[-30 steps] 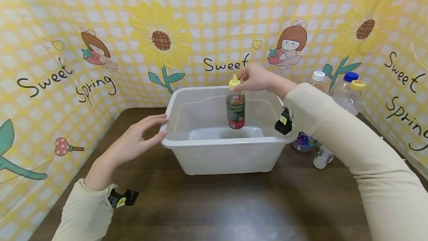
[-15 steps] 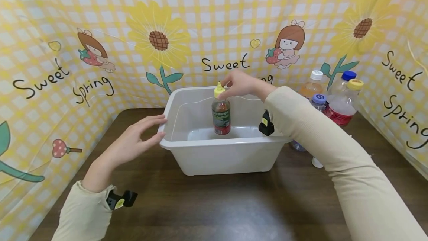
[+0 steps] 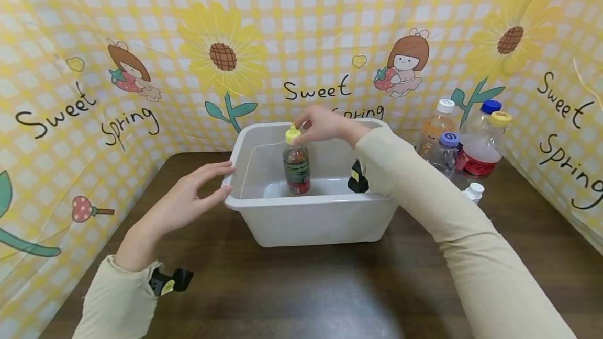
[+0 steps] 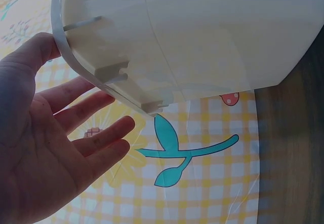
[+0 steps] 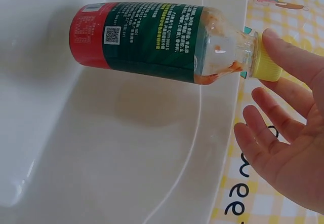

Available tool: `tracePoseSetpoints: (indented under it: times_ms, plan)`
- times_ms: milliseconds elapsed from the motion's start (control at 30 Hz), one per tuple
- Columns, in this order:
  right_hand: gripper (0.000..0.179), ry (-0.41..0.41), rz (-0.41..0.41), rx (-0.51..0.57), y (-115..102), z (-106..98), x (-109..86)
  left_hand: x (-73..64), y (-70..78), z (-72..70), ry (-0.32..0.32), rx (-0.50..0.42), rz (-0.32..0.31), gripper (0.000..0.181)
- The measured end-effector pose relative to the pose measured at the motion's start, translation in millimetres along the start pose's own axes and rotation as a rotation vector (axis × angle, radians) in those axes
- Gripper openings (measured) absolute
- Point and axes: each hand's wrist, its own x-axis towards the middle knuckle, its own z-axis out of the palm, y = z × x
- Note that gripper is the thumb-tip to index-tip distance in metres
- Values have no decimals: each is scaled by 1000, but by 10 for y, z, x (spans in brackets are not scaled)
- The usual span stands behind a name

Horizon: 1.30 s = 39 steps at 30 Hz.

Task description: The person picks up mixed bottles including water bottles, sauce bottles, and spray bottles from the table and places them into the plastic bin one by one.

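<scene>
A sauce bottle point(image 3: 297, 170) with a yellow nozzle cap and a green and red label hangs upright inside the white plastic tub point(image 3: 311, 224). My right hand point(image 3: 320, 123) pinches it by the cap point(image 5: 267, 62) between thumb and index finger, the other fingers loose, as the right wrist view shows. Sauce smears line the clear neck. At the tub's left rim, my left hand point(image 3: 188, 198) rests its fingertips on the edge with the fingers fairly straight. In the left wrist view the thumb of my left hand point(image 4: 61, 127) touches the rim point(image 4: 59, 36) from outside.
Right of the tub stand several bottles: one with a white cap point(image 3: 437, 127), one with a purple cap point(image 3: 445, 153), and a red-labelled one with a yellow cap point(image 3: 482, 150). A small white-capped container point(image 3: 474, 191) is beside them. A checkered cloth hangs behind the dark table point(image 3: 282, 292).
My right hand has carried the sauce bottle leftward and a little lower inside the tub. More of the bottles at the right now show. My left hand stays at the rim.
</scene>
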Motion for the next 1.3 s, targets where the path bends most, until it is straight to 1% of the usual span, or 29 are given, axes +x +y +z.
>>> tracePoseSetpoints:
  times_ms: [133,267,367,567,767,900,1100,1200,1300]
  plan:
    - [44,-1,-33,8,0,55,46,-5,-3,1,2,2,2,43]
    - [49,-10,-22,-13,2,100,82,-4,-3,-1,2,-5,4,43]
    - [50,-22,-12,-2,4,123,97,2,-6,0,0,-8,6,43]
    - [48,-38,-55,16,-15,159,124,7,-7,0,2,-1,11,43]
    - [48,-52,-65,22,-65,213,162,3,1,-9,3,-2,6,43]
    - [40,-68,-79,16,-101,249,185,4,6,-10,0,-1,2,43]
    - [16,-61,-143,5,-116,305,254,7,2,-5,-3,2,-1,43]
    - [15,-62,-165,-4,-129,329,278,6,-1,-3,-2,1,1,43]
    - [14,-77,-163,-9,-140,344,281,5,-4,1,-1,2,0,43]
